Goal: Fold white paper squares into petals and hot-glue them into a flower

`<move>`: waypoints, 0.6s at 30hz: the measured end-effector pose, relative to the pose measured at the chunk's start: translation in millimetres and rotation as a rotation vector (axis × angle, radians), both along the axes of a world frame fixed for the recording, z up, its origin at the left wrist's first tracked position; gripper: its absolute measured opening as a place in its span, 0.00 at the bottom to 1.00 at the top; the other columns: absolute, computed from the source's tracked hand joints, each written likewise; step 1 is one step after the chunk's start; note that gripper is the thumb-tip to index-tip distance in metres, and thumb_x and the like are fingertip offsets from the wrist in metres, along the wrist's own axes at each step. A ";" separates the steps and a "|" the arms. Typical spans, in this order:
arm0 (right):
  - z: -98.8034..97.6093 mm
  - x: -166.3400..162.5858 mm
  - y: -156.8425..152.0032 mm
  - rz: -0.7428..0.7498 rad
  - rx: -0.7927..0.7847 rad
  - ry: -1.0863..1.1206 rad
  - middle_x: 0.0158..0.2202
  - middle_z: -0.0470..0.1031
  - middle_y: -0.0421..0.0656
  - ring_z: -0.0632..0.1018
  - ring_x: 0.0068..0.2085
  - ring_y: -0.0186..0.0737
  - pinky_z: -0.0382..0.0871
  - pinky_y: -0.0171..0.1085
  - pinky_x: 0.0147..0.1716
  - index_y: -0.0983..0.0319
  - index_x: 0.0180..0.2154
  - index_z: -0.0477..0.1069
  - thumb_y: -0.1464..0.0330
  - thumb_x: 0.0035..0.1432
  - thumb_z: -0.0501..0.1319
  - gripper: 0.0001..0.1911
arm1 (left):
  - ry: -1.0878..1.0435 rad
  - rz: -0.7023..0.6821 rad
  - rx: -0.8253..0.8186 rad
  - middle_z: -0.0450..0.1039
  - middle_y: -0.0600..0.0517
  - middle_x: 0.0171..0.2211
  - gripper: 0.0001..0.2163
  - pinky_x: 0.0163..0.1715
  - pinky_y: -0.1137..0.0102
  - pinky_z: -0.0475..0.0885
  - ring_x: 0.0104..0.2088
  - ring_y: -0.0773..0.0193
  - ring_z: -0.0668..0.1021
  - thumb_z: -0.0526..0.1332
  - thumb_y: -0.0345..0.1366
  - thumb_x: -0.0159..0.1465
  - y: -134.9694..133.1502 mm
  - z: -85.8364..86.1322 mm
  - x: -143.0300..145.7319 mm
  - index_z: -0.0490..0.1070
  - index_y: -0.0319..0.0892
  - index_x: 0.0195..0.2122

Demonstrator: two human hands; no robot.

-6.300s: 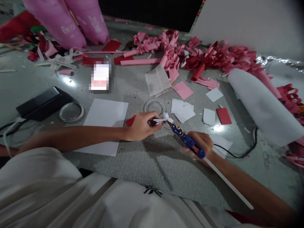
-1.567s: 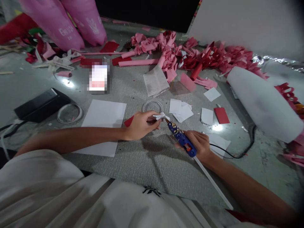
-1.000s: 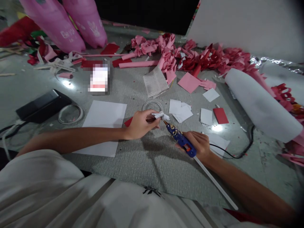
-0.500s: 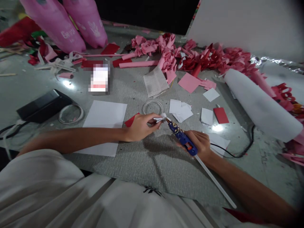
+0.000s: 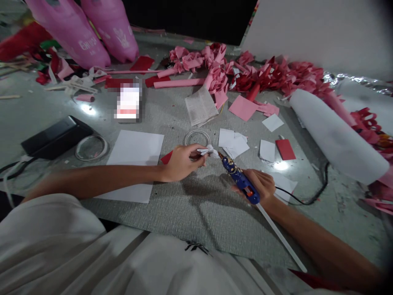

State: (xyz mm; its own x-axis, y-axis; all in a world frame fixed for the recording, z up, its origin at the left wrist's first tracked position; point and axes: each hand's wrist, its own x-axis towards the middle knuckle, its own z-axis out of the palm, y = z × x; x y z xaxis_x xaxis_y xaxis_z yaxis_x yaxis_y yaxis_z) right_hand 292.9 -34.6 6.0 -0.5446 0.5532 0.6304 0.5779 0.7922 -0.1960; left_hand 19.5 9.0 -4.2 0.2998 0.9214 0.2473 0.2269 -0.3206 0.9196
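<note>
My left hand [image 5: 181, 161] pinches a small white folded paper piece [image 5: 208, 150] above a grey mat [image 5: 196, 213]. A red paper scrap [image 5: 167, 157] shows just behind that hand. My right hand [image 5: 258, 185] grips a blue glue gun [image 5: 240, 180] with a white glue stick [image 5: 281, 237] sticking out of its back. The gun's nozzle points up and left, a short way from the white paper piece. A black cord [image 5: 307, 196] runs from the gun to the right.
A white sheet [image 5: 135, 153], a wire ring [image 5: 197, 137], white squares [image 5: 233, 143] and a red card [image 5: 285, 149] lie near the hands. A tape roll [image 5: 91, 147] and black case [image 5: 55, 135] sit left. A white foam roll [image 5: 337, 137], pink and red paper cuttings [image 5: 245, 73] and pink bags [image 5: 89, 32] lie farther off.
The glue gun has drawn back slightly down and right, so its nozzle is a little away from the white paper piece. My left hand has stayed in place with the piece.
</note>
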 end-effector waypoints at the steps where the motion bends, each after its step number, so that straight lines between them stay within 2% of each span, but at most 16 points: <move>1: 0.6 -0.6 0.3 -0.010 -0.006 -0.009 0.25 0.75 0.43 0.73 0.23 0.36 0.65 0.36 0.25 0.67 0.40 0.72 0.65 0.66 0.64 0.10 | 0.002 0.000 0.004 0.84 0.52 0.30 0.09 0.32 0.75 0.81 0.29 0.64 0.86 0.66 0.38 0.68 -0.1 0.0 0.1 0.78 0.39 0.45; 6: 2.0 -5.0 2.8 0.014 -0.077 -0.061 0.27 0.77 0.43 0.75 0.24 0.36 0.65 0.35 0.27 0.65 0.42 0.72 0.64 0.68 0.63 0.09 | 0.053 -0.001 0.041 0.84 0.52 0.30 0.08 0.30 0.76 0.79 0.31 0.64 0.86 0.65 0.38 0.68 -1.5 2.6 -0.5 0.78 0.40 0.44; 12: 2.4 -6.8 3.6 0.044 -0.054 -0.112 0.26 0.76 0.42 0.74 0.24 0.36 0.64 0.36 0.27 0.64 0.40 0.72 0.62 0.68 0.63 0.11 | 0.008 -0.033 0.007 0.84 0.52 0.31 0.09 0.34 0.74 0.81 0.31 0.63 0.86 0.65 0.38 0.68 -2.4 7.2 -1.0 0.78 0.40 0.45; 18: 0.8 -2.9 1.9 0.036 -0.021 -0.068 0.26 0.76 0.42 0.74 0.24 0.35 0.63 0.35 0.26 0.63 0.41 0.72 0.61 0.69 0.63 0.11 | -0.059 -0.025 -0.064 0.84 0.50 0.32 0.10 0.32 0.74 0.82 0.31 0.62 0.86 0.67 0.39 0.67 -1.1 5.2 0.0 0.78 0.38 0.45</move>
State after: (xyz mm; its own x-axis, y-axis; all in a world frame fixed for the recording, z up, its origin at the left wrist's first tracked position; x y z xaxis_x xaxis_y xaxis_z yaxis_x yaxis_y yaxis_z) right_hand 290.0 -32.7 6.8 -0.6056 0.5454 0.5795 0.5618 0.8088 -0.1741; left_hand 19.5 7.9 1.0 0.3099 0.9283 0.2056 0.1648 -0.2655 0.9499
